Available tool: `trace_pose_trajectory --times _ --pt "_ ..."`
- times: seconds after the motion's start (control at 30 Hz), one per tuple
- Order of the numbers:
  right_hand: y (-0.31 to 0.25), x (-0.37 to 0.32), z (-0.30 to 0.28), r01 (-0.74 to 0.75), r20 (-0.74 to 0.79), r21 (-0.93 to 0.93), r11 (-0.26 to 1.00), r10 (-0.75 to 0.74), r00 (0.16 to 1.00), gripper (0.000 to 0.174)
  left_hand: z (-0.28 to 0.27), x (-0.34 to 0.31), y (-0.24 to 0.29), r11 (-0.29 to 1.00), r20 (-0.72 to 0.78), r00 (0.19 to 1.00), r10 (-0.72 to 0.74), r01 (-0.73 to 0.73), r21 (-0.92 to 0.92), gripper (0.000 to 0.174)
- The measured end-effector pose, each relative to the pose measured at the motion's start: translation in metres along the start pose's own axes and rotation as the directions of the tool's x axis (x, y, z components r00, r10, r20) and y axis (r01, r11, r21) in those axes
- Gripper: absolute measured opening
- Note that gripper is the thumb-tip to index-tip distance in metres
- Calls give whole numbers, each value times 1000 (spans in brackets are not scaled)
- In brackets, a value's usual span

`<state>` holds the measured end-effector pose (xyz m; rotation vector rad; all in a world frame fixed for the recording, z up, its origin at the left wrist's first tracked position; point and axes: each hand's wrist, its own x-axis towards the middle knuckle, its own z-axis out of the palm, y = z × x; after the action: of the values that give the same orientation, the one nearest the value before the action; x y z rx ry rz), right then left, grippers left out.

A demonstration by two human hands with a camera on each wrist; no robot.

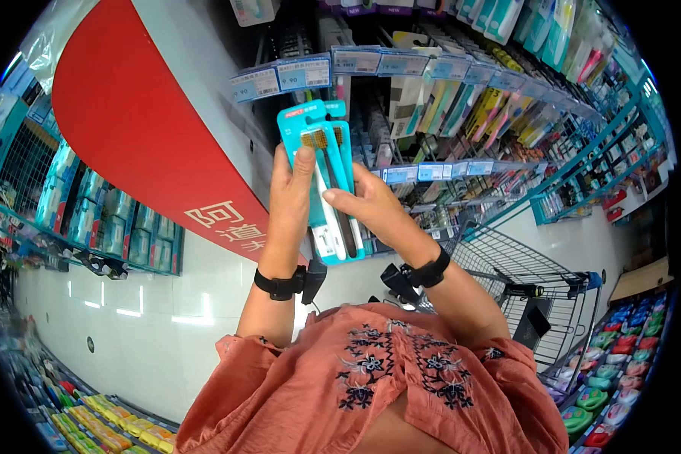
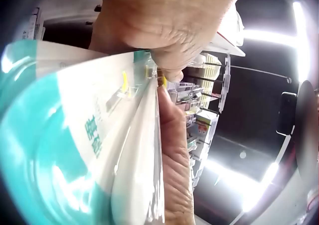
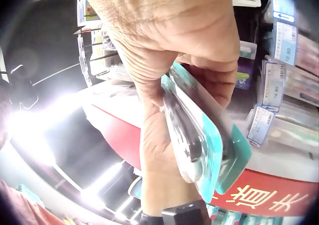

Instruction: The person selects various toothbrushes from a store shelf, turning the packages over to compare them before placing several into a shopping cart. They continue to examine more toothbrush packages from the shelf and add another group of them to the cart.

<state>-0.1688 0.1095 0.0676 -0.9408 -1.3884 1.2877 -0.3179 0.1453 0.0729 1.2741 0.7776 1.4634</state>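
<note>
Two teal-backed toothbrush packs (image 1: 329,163) are held upright before the chest, one overlapping the other. The front pack's clear cover shows a white and a dark toothbrush with brownish bristles. My left hand (image 1: 291,181) grips the packs' left edge, its thumb lying up the front near the bristles. From the right side my right hand (image 1: 372,206) pinches them, thumb across the front and fingers hidden behind. In the right wrist view, the two packs (image 3: 202,135) fan slightly apart at their lower ends. The left wrist view shows the packs' lower ends (image 2: 60,135) close up.
Shelf racks with hanging toothbrushes (image 1: 469,106) and price tags (image 1: 303,74) stand ahead. A red sign panel (image 1: 144,121) rises on the left. To the right is a wire shopping cart (image 1: 537,287). Stocked shelves (image 1: 106,204) line the left side beyond the tiled floor (image 1: 129,325).
</note>
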Motion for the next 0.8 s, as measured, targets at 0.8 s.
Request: trace_pose_trajectory --times 0.8 --pt "-2 -24 -7 -106 10 61 992 105 994 46 -6 37 37 931 -101 984 149 -174 -321 35"
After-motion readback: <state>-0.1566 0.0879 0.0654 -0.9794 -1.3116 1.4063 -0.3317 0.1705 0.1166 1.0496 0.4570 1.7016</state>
